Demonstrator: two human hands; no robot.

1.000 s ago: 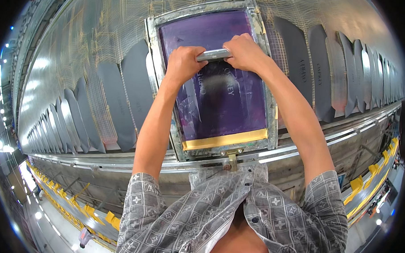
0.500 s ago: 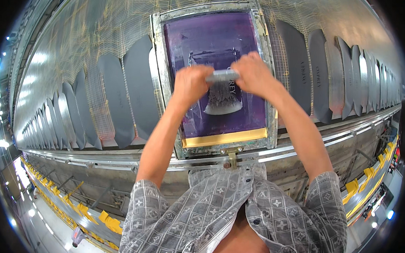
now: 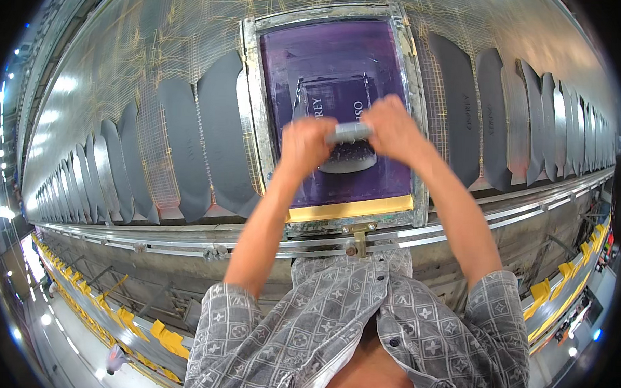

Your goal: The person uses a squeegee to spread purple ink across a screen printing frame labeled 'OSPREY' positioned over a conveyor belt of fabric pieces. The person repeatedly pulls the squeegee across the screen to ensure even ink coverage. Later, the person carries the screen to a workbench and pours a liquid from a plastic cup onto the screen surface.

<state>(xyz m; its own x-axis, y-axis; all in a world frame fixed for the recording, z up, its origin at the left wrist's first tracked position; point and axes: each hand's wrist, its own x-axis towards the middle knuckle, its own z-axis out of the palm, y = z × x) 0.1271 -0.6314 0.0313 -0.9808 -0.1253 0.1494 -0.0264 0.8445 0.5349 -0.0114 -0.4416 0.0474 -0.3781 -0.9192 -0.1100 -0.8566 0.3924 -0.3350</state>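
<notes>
A screen printing frame (image 3: 252, 76) with a purple mesh (image 3: 281, 59) lies on the long table before me. My left hand (image 3: 306, 147) and my right hand (image 3: 393, 130) are both closed on the grey handle of a squeegee (image 3: 352, 132), one at each end. The tool rests across the middle of the mesh, and my hands partly cover its blade. Pale ink (image 3: 349, 166) lies on the near side of the squeegee. Beyond it, light lettering shows through the wet mesh. Yellow tape (image 3: 351, 208) runs along the screen's near edge.
Dark grey cut pieces (image 3: 467, 117) lie in a row along the table (image 3: 151, 45) on both sides of the frame. A metal rail (image 3: 186, 241) edges the near side, with a bracket (image 3: 356, 240) at the frame. Yellow-fitted structures (image 3: 168, 339) stand behind on both sides.
Both hands have drawn the squeegee toward me over the mesh. More of the lettering beyond it is uncovered, and the ink patch on the near side looks shorter. The view has shifted slightly.
</notes>
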